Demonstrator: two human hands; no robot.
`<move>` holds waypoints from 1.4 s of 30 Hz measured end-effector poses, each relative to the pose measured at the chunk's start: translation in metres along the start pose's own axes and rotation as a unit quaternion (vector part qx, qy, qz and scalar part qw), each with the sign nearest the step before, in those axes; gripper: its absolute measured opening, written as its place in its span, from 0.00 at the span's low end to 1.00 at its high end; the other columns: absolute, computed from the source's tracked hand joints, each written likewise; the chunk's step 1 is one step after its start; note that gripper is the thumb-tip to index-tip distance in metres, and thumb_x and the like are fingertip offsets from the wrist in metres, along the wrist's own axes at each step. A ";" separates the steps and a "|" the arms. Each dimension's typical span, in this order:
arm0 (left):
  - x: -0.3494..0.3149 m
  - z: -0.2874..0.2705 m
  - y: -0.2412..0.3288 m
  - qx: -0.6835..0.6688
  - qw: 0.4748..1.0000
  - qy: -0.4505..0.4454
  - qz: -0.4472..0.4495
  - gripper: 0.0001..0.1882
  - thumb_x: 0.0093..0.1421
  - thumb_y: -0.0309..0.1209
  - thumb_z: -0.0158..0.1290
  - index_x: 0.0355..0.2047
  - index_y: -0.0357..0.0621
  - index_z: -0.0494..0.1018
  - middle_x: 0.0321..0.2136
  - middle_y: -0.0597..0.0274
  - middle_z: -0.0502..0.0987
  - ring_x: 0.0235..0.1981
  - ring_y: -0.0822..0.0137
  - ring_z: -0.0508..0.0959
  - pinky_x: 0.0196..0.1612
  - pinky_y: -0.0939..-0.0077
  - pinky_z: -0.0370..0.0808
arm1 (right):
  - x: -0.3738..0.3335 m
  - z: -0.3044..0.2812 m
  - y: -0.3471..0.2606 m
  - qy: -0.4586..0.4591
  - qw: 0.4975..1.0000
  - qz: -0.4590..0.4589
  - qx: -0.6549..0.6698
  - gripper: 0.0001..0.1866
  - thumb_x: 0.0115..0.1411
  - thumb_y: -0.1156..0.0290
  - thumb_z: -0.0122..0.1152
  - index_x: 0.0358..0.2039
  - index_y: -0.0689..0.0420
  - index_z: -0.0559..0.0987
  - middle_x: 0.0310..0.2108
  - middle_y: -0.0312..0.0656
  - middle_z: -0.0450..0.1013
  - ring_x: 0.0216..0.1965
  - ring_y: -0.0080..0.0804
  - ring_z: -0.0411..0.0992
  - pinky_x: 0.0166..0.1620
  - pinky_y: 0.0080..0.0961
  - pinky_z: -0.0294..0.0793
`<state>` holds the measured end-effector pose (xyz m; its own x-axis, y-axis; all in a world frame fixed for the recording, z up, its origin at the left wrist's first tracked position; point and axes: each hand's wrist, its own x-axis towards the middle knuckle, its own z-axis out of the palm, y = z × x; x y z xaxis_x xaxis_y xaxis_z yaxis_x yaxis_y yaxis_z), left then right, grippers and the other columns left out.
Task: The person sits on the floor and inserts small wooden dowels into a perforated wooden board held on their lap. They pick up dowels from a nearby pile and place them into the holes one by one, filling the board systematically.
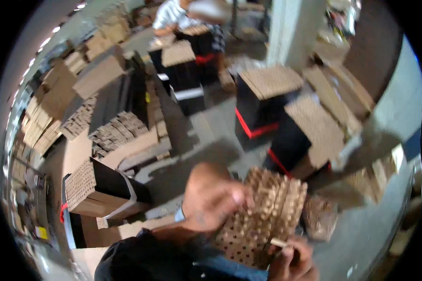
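Note:
A brown block (239, 241) with rows of dark round holes lies in front of me, close to my body. Rows of small tan peg-like pieces (272, 187) stand up from its far part. My left hand (211, 196) reaches over the block's left side, fingers pinched together by the pegs; whatever they hold is hidden. At the block's near right corner, my right hand (293, 262) is closed on a short pale stick (279, 242) between thumb and fingers.
Black stacks with brown perforated tops (272, 80) stand ahead and right. Left are a banded black stack (110, 189) and piled dark strips (119, 126). A clear plastic bag (321, 218) sits right of the block. A pale pillar (295, 33) and another person (173, 16) are farther off.

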<state>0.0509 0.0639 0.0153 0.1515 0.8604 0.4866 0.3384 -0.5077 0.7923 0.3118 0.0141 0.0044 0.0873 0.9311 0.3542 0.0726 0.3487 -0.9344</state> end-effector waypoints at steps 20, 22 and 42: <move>-0.008 0.023 -0.001 -0.359 0.912 0.198 0.012 0.20 0.74 0.37 0.41 0.54 0.29 0.67 0.47 0.44 0.74 0.47 0.59 0.75 0.54 0.64 0.70 | 0.005 0.000 -0.028 -0.187 0.928 -0.159 -0.279 0.20 0.50 0.85 0.73 0.44 0.64 0.78 0.34 0.51 0.81 0.29 0.38 0.81 0.29 0.25 0.78; -0.009 0.022 -0.002 -0.362 0.911 0.197 0.021 0.20 0.74 0.37 0.41 0.53 0.29 0.67 0.47 0.44 0.74 0.46 0.59 0.75 0.54 0.64 0.70 | 0.004 0.003 -0.028 -0.191 0.917 -0.182 -0.299 0.20 0.51 0.84 0.72 0.45 0.65 0.78 0.35 0.51 0.81 0.28 0.38 0.80 0.29 0.25 0.77; 0.044 0.017 0.002 0.238 0.965 -0.103 0.025 0.10 0.55 0.25 0.59 0.38 0.35 0.77 0.44 0.53 0.70 0.47 0.52 0.70 0.52 0.57 0.68 | 0.018 -0.008 -0.052 -0.366 0.814 -0.161 -0.421 0.22 0.45 0.72 0.70 0.44 0.58 0.82 0.49 0.42 0.74 0.44 0.37 0.73 0.47 0.39 0.68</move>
<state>0.0742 0.1018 0.0324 0.3437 0.8510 0.3970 0.7069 -0.5128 0.4871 0.3174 0.0119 0.0598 -0.6636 0.7281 0.1715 0.6568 0.6769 -0.3322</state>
